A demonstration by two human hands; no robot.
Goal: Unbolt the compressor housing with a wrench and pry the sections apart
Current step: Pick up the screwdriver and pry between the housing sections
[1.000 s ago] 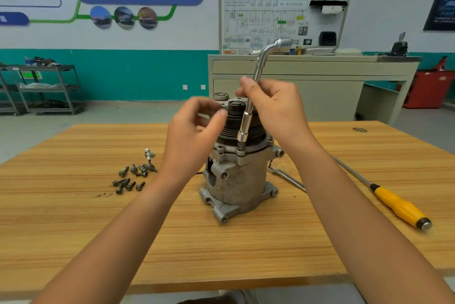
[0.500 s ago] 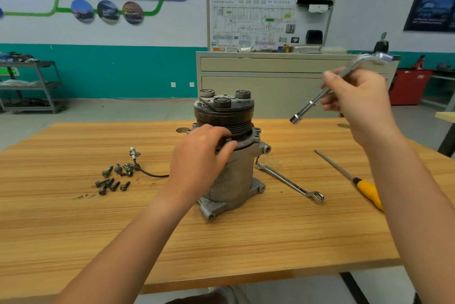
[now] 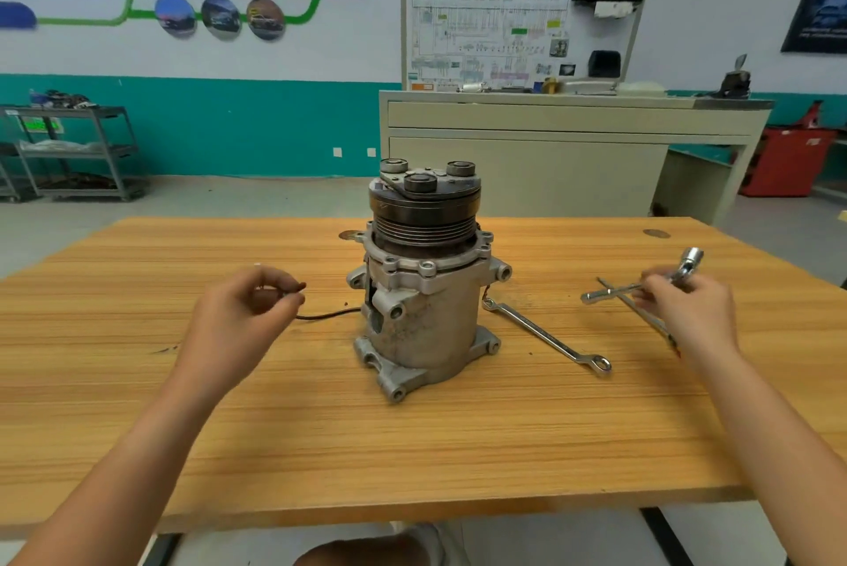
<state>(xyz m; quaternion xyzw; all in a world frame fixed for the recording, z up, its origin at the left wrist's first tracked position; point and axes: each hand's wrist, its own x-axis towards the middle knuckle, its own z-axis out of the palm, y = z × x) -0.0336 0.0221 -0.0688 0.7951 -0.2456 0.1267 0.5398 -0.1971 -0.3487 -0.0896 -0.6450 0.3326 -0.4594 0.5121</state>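
Grey metal compressor (image 3: 426, 313) is stood upright at the middle of the wooden table (image 3: 137, 382). A small dark bolt (image 3: 300, 287), it seems, is pinched by the left hand (image 3: 243, 313) toward the left edge. A socket wrench (image 3: 609, 292) is clasped by the right hand (image 3: 692, 309) near the right edge. Unbolting is judged nearly done, and both must be set down before prying.

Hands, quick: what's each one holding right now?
Left hand: pinching a small dark bolt.
Right hand: gripping the socket wrench.
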